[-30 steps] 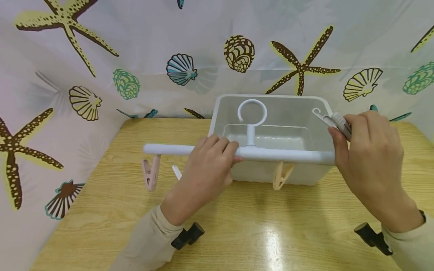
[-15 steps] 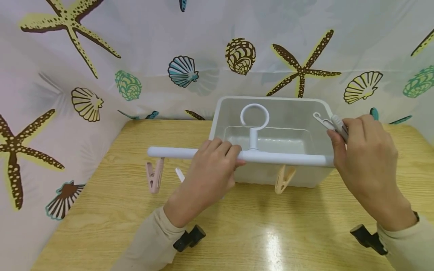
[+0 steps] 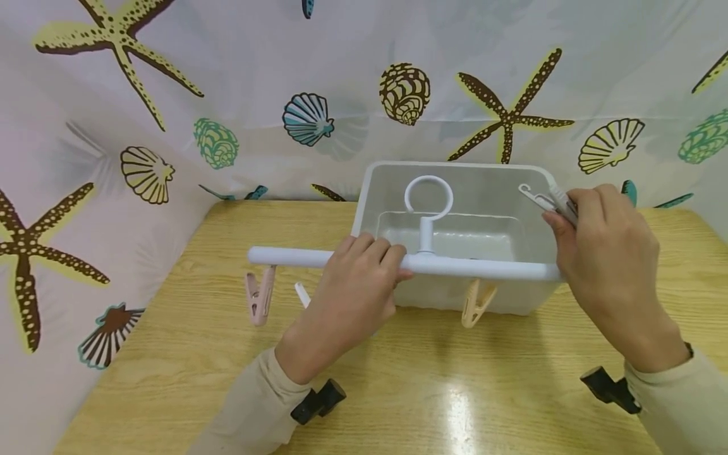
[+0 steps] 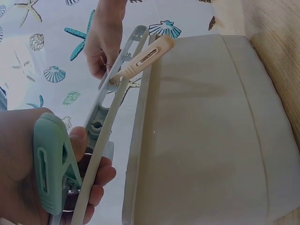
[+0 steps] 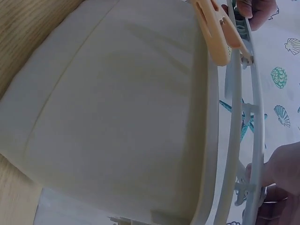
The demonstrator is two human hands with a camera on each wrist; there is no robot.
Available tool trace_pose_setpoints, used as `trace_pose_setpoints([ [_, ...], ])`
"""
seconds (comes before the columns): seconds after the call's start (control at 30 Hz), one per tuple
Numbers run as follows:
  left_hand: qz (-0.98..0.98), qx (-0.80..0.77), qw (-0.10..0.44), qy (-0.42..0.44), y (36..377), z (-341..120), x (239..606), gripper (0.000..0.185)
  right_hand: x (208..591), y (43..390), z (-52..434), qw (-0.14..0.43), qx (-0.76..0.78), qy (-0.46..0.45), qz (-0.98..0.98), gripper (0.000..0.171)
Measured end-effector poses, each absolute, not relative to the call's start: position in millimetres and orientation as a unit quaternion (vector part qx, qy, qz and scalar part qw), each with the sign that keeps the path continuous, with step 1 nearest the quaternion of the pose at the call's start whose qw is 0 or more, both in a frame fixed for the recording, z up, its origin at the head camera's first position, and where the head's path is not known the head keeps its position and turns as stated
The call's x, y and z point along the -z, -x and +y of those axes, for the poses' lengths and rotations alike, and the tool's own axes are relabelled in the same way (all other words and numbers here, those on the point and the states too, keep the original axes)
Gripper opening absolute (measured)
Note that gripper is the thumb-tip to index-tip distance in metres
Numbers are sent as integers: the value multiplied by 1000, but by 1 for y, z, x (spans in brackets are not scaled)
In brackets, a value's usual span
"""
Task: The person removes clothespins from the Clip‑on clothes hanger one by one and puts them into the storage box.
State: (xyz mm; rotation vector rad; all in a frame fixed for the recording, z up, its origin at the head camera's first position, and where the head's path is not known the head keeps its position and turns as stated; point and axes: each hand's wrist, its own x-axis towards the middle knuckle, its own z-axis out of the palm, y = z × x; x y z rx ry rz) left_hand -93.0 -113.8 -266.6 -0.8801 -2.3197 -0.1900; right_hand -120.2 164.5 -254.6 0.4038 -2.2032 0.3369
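Both hands (image 3: pixel 611 253) on hanger (image 3: pixel 466 266) — over bin (image 3: pixel 455 169)

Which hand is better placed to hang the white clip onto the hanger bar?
Likely the right hand: it already pinches the white clip beside the bar's right end. The left hand grips the middle of the hanger bar, apparently steadying it over the white bin.

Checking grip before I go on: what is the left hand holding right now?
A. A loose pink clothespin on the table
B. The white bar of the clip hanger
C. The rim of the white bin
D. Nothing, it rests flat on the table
B: in the head view the left hand has its fingers curled over the white bar of the clip hanger, just left of its ring hook.
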Motion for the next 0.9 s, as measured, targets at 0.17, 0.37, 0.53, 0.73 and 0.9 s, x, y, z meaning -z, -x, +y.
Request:
trace_pose_setpoints([
  [0.17, -883, 73, 321, 336, 92, -115, 267, 14, 255, 123, 164, 424, -133, -165, -880, 27],
  [0.37, -881, 72, 322, 339, 91, -115, 267, 15, 256, 126, 164, 421, -133, -166, -882, 27],
  [0.53, -881, 69, 322, 339, 90, -115, 266, 15, 255, 130, 162, 427, -138, -166, -878, 27],
  [0.73, -882, 66, 321, 339, 89, -116, 266, 14, 252, 134, 158, 414, -135, -165, -885, 28],
  [0.9, -880, 70, 322, 342, 89, -116, 267, 15, 251, 139, 156, 405, -143, -161, -888, 29],
])
